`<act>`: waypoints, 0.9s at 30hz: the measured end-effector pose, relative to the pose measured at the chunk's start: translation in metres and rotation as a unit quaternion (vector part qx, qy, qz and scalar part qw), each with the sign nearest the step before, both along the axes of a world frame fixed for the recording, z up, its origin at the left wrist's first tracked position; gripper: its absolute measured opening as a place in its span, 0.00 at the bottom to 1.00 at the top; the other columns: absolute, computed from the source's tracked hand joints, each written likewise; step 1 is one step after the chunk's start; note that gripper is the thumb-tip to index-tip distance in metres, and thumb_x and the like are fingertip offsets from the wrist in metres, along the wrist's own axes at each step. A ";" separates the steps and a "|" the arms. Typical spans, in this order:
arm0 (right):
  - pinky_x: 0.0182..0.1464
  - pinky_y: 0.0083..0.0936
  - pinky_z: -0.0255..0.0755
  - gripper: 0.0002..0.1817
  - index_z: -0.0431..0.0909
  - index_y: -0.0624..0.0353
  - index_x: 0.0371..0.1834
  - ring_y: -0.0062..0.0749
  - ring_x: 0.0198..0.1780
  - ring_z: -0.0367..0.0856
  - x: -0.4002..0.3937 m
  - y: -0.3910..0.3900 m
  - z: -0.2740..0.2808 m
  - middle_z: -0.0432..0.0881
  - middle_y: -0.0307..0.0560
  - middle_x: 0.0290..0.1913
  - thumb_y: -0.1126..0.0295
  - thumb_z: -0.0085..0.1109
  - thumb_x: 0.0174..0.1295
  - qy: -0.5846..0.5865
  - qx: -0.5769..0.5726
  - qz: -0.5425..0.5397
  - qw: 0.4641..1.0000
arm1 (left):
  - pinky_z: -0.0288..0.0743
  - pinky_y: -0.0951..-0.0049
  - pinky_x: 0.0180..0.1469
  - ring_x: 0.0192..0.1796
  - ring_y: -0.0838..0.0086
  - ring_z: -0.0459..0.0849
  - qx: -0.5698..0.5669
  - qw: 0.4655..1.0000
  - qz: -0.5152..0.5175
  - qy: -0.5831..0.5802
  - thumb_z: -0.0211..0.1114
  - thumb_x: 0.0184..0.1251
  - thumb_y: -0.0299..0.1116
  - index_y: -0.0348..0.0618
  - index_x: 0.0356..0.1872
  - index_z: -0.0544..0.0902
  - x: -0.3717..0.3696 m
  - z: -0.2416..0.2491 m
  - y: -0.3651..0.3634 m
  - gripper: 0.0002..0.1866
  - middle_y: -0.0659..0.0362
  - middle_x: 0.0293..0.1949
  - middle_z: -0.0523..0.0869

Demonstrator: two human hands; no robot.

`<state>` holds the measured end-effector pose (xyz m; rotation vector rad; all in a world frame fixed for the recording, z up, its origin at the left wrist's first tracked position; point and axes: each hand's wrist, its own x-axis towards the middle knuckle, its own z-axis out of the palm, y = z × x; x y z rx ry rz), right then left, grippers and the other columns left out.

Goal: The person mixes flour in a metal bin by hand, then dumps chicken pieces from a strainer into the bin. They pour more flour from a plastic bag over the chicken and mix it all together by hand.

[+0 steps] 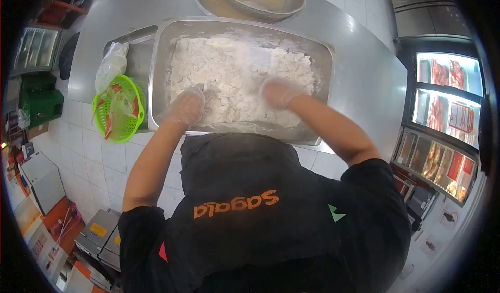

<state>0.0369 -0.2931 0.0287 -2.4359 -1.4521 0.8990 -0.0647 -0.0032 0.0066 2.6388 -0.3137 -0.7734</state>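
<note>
A wide metal tray (329, 79) holds a thick layer of white, lumpy, flour-like material (226, 66). My left hand (186, 107), in a clear plastic glove, rests at the near left part of this layer, its fingertips partly sunk into it or hidden by it. To the right, my right hand (277, 93) touches the white material and is smeared by motion, so its fingers cannot be made out.
Beyond the tray, a metal bowl (200, 3) holds cloudy liquid and a round sieve-like pan (297, 6). A green basket (136, 129) with plastic bags stands left of the tray on the steel table (364, 84). Lit display fridges (448, 110) stand at the right.
</note>
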 end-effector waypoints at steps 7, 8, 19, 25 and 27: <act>0.52 0.43 0.79 0.14 0.84 0.62 0.47 0.49 0.50 0.86 -0.031 -0.031 -0.021 0.86 0.57 0.50 0.69 0.53 0.64 0.011 -0.250 -0.016 0.968 | 0.77 0.56 0.54 0.50 0.49 0.85 -0.065 0.992 0.088 -0.069 0.63 0.67 0.34 0.42 0.54 0.82 -0.010 -0.020 0.006 0.16 0.39 0.46 0.85; 0.52 0.43 0.80 0.15 0.84 0.62 0.48 0.49 0.50 0.86 -0.023 -0.041 -0.018 0.86 0.57 0.50 0.69 0.53 0.64 0.009 -0.286 -0.049 0.957 | 0.77 0.58 0.55 0.50 0.51 0.85 -0.082 0.987 0.117 -0.068 0.65 0.66 0.35 0.44 0.55 0.82 -0.011 -0.048 0.016 0.17 0.40 0.47 0.85; 0.58 0.45 0.76 0.19 0.82 0.65 0.50 0.52 0.53 0.83 0.041 0.018 -0.068 0.84 0.61 0.51 0.62 0.50 0.67 -0.080 -0.049 -0.084 0.992 | 0.78 0.57 0.51 0.50 0.47 0.86 -0.088 0.932 0.346 -0.066 0.64 0.64 0.42 0.45 0.53 0.83 0.010 0.007 0.012 0.19 0.40 0.45 0.87; 0.56 0.40 0.78 0.17 0.83 0.67 0.45 0.49 0.52 0.85 -0.032 -0.036 -0.043 0.86 0.62 0.45 0.67 0.49 0.67 -0.141 -0.029 -0.196 0.970 | 0.79 0.59 0.50 0.48 0.49 0.87 -0.079 0.916 0.384 -0.083 0.64 0.65 0.45 0.39 0.49 0.84 0.012 0.012 0.010 0.20 0.40 0.42 0.88; 0.55 0.39 0.79 0.16 0.83 0.67 0.45 0.49 0.52 0.85 -0.023 -0.046 -0.019 0.86 0.62 0.47 0.68 0.49 0.66 -0.074 -0.133 -0.239 0.959 | 0.79 0.60 0.51 0.48 0.52 0.88 -0.150 0.925 0.331 -0.113 0.65 0.65 0.44 0.38 0.50 0.84 0.019 0.006 0.002 0.21 0.41 0.42 0.88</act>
